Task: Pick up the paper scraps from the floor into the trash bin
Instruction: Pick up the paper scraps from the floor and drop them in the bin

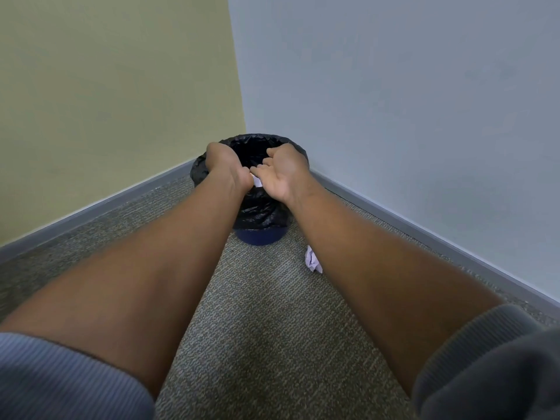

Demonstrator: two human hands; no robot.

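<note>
White paper scrap (pixel 257 181) shows between the left hand (pixel 225 165), which seems to pinch it, and the loosely spread, empty right hand (pixel 283 174), over the black-lined trash bin (pixel 260 213). Released near the rim, it could fall outside. Another crumpled scrap (pixel 313 262) lies below the right forearm.

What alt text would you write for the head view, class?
Both hands, left hand and right hand, reach over a black-lined trash bin in a corner, a white paper scrap between them. Another crumpled scrap lies on the carpet.
</note>
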